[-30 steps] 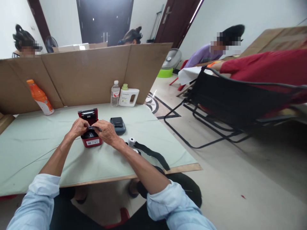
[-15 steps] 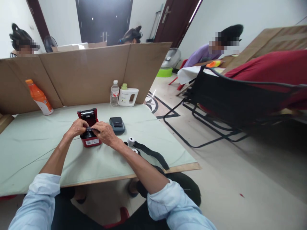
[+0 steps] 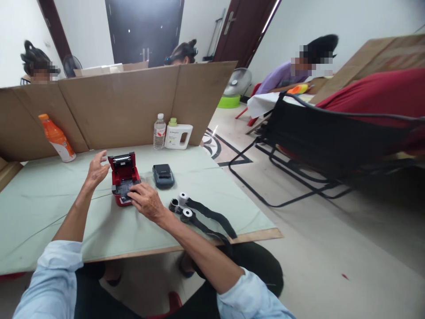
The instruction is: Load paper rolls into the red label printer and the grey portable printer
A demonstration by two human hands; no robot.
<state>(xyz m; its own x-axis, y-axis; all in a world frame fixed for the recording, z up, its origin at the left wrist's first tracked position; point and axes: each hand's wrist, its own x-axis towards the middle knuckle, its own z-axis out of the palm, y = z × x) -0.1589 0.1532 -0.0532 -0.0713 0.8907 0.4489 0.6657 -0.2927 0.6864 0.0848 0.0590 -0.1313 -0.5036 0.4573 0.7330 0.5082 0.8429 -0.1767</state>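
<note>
A small red printer (image 3: 123,176) with its lid up stands on the pale green table (image 3: 49,208). My right hand (image 3: 144,201) rests on the printer's front, fingers bent down onto the dark strip in its open bay. My left hand (image 3: 97,168) hovers just left of the raised lid, fingers spread and holding nothing. A dark grey printer (image 3: 163,175) lies shut to the right. Three small rolls (image 3: 181,206) with black ribbon (image 3: 212,219) trailing off the table edge lie by my right wrist.
An orange drink bottle (image 3: 56,138), a water bottle (image 3: 159,131) and a white jug (image 3: 178,134) stand against a cardboard screen (image 3: 119,104). A black folding chair (image 3: 318,146) stands to the right. Other people sit behind the screen and at the right.
My left hand has let go of the strip and lifted to the left of the lid. My right hand has pressed the strip down into the red printer.
</note>
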